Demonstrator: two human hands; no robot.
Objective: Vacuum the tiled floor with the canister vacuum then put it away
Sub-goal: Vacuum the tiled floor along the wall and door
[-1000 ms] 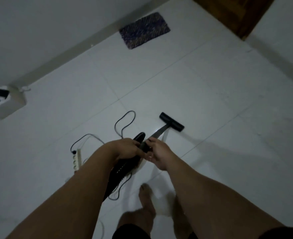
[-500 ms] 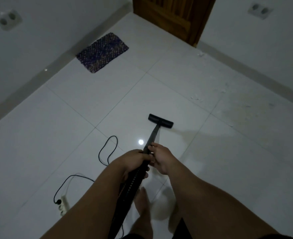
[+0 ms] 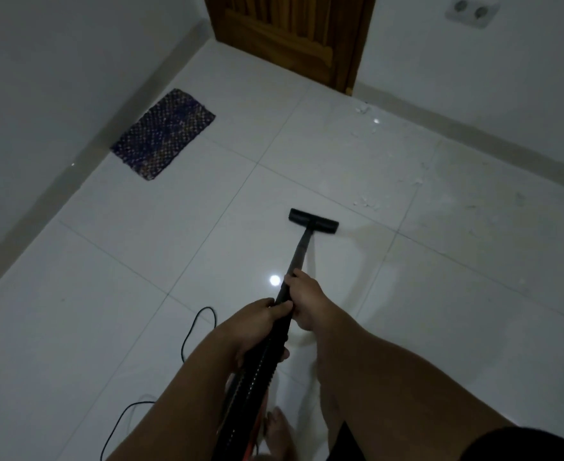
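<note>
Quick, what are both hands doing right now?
Left hand: closed around the vacuum's black body.
Right hand: closed around the vacuum's wand, further forward.

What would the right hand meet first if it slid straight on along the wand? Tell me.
Nothing on the bare wand until the floor head at its end; the right hand would likely stop there. White debris lies just beyond it.
</note>
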